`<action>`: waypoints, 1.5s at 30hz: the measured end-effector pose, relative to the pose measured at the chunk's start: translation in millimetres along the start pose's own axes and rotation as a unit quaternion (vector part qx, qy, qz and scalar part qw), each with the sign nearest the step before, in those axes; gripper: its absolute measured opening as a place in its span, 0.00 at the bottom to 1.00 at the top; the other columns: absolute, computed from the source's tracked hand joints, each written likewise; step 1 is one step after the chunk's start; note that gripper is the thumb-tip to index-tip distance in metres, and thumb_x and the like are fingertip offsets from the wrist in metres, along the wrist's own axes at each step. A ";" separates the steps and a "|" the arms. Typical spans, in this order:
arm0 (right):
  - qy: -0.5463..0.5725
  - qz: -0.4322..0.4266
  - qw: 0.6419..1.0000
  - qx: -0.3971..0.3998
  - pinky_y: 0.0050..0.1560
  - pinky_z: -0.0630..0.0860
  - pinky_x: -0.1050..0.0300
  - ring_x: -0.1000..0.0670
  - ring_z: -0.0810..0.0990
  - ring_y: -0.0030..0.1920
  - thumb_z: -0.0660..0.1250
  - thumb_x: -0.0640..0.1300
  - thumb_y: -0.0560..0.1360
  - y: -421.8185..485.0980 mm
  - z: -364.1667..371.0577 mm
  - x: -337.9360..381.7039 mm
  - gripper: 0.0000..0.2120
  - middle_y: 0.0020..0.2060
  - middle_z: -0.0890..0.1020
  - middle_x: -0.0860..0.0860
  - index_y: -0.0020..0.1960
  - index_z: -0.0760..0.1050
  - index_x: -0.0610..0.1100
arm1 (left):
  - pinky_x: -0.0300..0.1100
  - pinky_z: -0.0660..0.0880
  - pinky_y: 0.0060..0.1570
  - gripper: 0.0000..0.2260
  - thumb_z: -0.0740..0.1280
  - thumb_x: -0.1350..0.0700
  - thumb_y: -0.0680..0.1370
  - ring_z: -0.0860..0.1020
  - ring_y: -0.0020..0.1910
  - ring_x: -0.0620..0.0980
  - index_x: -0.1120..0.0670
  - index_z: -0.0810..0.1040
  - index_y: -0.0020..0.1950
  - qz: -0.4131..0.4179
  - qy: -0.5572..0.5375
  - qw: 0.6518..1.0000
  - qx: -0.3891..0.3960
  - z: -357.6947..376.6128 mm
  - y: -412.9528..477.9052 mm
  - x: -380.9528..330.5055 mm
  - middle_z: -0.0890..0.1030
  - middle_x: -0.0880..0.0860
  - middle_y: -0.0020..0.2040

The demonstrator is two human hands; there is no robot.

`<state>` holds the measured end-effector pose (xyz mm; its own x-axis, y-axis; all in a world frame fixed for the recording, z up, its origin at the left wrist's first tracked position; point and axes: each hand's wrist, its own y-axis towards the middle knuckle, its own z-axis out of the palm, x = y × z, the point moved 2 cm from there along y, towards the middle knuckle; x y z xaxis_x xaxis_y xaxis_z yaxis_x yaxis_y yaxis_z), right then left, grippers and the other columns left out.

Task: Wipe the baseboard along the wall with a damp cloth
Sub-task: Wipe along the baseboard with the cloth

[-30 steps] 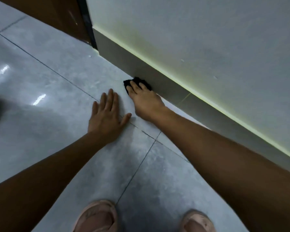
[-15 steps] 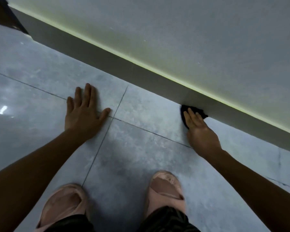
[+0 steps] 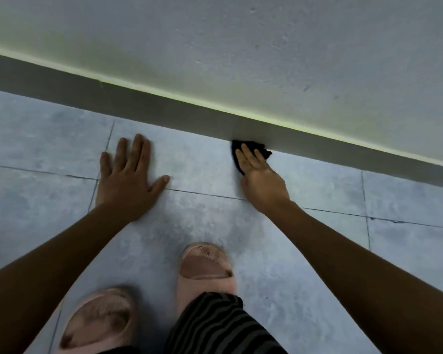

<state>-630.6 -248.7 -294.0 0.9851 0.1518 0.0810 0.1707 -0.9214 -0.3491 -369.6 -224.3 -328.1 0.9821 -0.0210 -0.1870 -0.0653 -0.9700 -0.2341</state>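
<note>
Along the baseboard [image 3: 138, 103], bare floor [image 3: 343, 190] is found on both sides of the cloth [image 3: 252, 144]. Passage nearer the person is blocked by the left hand [image 3: 128, 182], laid flat on the tiles, and by 2 slippers [image 3: 205, 269].

The baseboard [image 3: 138, 103] is a plain dark grey band along the foot of the wall [image 3: 266, 47], slanting down to the right across the view. The cloth [image 3: 252, 144] is small, black and bunched, on the floor tile [image 3: 202, 162], touching the baseboard's lower edge
</note>
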 end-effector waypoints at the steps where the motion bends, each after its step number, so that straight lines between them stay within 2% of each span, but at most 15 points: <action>1: 0.005 0.023 1.000 -0.010 0.65 0.68 0.53 0.53 0.47 0.77 0.53 0.40 0.80 -8.8 0.0 -11.6 0.29 0.77 0.48 0.58 0.78 0.48 0.52 | 0.57 0.40 0.72 0.39 0.42 0.33 0.73 0.39 0.76 0.56 0.54 0.38 0.77 0.004 0.002 1.000 0.002 -1.4 -2.6 1.2 0.39 0.54 0.78; 7: 0.007 0.072 0.996 -0.050 0.66 0.70 0.50 0.48 0.49 0.77 0.54 0.37 0.79 -17.9 2.0 -13.0 0.28 0.77 0.52 0.53 0.77 0.53 0.47 | 0.58 0.39 0.71 0.35 0.43 0.36 0.77 0.40 0.76 0.57 0.55 0.40 0.77 -0.009 -0.005 1.000 -0.023 1.3 -7.1 -2.7 0.41 0.55 0.78; 12: -0.012 -0.123 0.992 -0.015 0.67 0.68 0.52 0.50 0.48 0.77 0.53 0.35 0.77 5.6 4.2 37.6 0.32 0.77 0.50 0.56 0.78 0.49 0.49 | 0.56 0.38 0.72 0.36 0.48 0.41 0.75 0.40 0.76 0.56 0.57 0.44 0.77 -0.009 -0.062 0.997 -0.044 4.1 -7.4 -23.5 0.44 0.58 0.78; 14: -0.013 -0.138 0.990 -0.034 0.65 0.69 0.55 0.51 0.51 0.77 0.55 0.35 0.78 7.6 2.9 31.6 0.31 0.77 0.53 0.56 0.77 0.51 0.50 | 0.55 0.39 0.73 0.35 0.46 0.40 0.76 0.40 0.76 0.54 0.57 0.44 0.77 0.025 -0.055 0.997 -0.046 7.8 -6.1 -35.0 0.44 0.56 0.78; 16: -0.015 -0.127 0.988 -0.086 0.57 0.75 0.56 0.49 0.60 0.75 0.60 0.33 0.74 -2.5 4.7 13.4 0.32 0.75 0.62 0.53 0.76 0.59 0.48 | 0.54 0.38 0.73 0.34 0.44 0.39 0.76 0.40 0.76 0.53 0.56 0.43 0.77 0.049 -0.050 0.997 -0.036 12.8 -4.6 -50.3 0.43 0.55 0.78; 19: -0.013 -0.080 0.987 -0.140 0.44 0.81 0.55 0.46 0.70 0.69 0.68 0.32 0.69 -22.0 13.8 -26.4 0.32 0.70 0.72 0.50 0.71 0.69 0.45 | 0.55 0.40 0.73 0.34 0.44 0.38 0.77 0.41 0.76 0.53 0.57 0.45 0.77 0.088 -0.040 0.995 -0.026 19.7 -4.6 -81.9 0.45 0.56 0.78; 22: -0.014 -0.007 0.991 -0.132 0.40 0.81 0.55 0.46 0.70 0.69 0.70 0.32 0.69 -38.9 18.2 -78.8 0.32 0.70 0.71 0.50 0.71 0.68 0.45 | 0.57 0.43 0.73 0.35 0.44 0.37 0.77 0.44 0.76 0.55 0.58 0.47 0.77 0.118 -0.038 0.992 -0.021 24.4 -1.3 -112.8 0.47 0.57 0.78; 26: 0.023 0.173 0.982 -0.073 0.63 0.71 0.53 0.50 0.52 0.76 0.54 0.36 0.80 -61.0 14.5 -147.7 0.27 0.77 0.54 0.53 0.77 0.52 0.48 | 0.58 0.43 0.73 0.37 0.43 0.36 0.76 0.45 0.76 0.57 0.58 0.48 0.77 0.154 -0.010 0.988 -0.020 27.4 5.7 -135.3 0.48 0.58 0.78; 29: 0.032 0.258 0.964 -0.049 0.65 0.69 0.47 0.47 0.47 0.77 0.52 0.37 0.81 -59.2 10.5 -153.7 0.27 0.78 0.50 0.52 0.78 0.48 0.45 | 0.57 0.40 0.73 0.36 0.42 0.37 0.75 0.44 0.76 0.56 0.57 0.49 0.77 0.169 -0.003 0.986 -0.015 27.8 7.5 -151.0 0.48 0.57 0.78; 31: 0.027 0.205 0.976 -0.061 0.64 0.72 0.45 0.45 0.47 0.77 0.52 0.38 0.81 -54.1 11.5 -136.6 0.27 0.78 0.50 0.52 0.78 0.48 0.44 | 0.56 0.40 0.73 0.36 0.41 0.38 0.75 0.44 0.76 0.56 0.57 0.49 0.77 0.177 -0.001 0.984 -0.011 28.5 9.5 -166.6 0.47 0.57 0.78; 34: 0.013 0.056 0.995 -0.083 0.62 0.72 0.51 0.47 0.49 0.77 0.55 0.37 0.79 -56.6 17.9 -115.6 0.29 0.77 0.52 0.53 0.78 0.50 0.46 | 0.57 0.40 0.73 0.36 0.39 0.37 0.74 0.43 0.76 0.56 0.57 0.48 0.77 0.188 0.002 0.982 -0.008 33.4 14.5 -184.2 0.47 0.56 0.78; 37: 0.044 0.041 0.991 -0.122 0.65 0.68 0.58 0.50 0.54 0.76 0.56 0.33 0.78 -64.3 21.2 -130.7 0.29 0.76 0.58 0.54 0.77 0.55 0.48 | 0.59 0.43 0.72 0.37 0.39 0.35 0.74 0.44 0.76 0.56 0.56 0.48 0.77 0.202 0.014 0.979 -0.007 39.0 19.3 -188.8 0.48 0.56 0.78; 40: 0.014 0.125 0.983 -0.136 0.70 0.62 0.58 0.48 0.56 0.76 0.55 0.33 0.78 -67.5 23.0 -169.4 0.28 0.76 0.58 0.51 0.76 0.56 0.46 | 0.62 0.46 0.70 0.37 0.43 0.35 0.75 0.50 0.76 0.59 0.58 0.53 0.76 0.211 0.027 0.977 -0.005 40.3 21.4 -187.4 0.53 0.58 0.77; 42: 0.002 0.219 0.970 -0.103 0.72 0.56 0.58 0.46 0.56 0.75 0.54 0.33 0.78 -66.3 16.4 -199.9 0.28 0.76 0.57 0.48 0.77 0.54 0.43 | 0.59 0.39 0.71 0.37 0.44 0.36 0.75 0.52 0.75 0.61 0.60 0.55 0.76 0.215 0.033 0.976 -0.008 40.2 21.1 -187.4 0.56 0.59 0.77; 45: 0.092 0.391 0.909 -0.113 0.64 0.68 0.52 0.41 0.69 0.67 0.56 0.34 0.77 -62.1 -12.0 -223.0 0.23 0.68 0.70 0.42 0.71 0.63 0.39 | 0.49 0.27 0.68 0.37 0.46 0.36 0.75 0.53 0.75 0.62 0.60 0.56 0.75 0.213 0.032 0.977 -0.002 38.4 20.0 -188.0 0.58 0.60 0.76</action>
<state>-861.2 -229.6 -279.1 0.7793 -0.6245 0.0520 -0.6096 -0.7747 -0.1682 -562.3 -230.4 -334.3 0.8752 -0.4371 -0.2071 -0.4693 -0.8712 -0.1444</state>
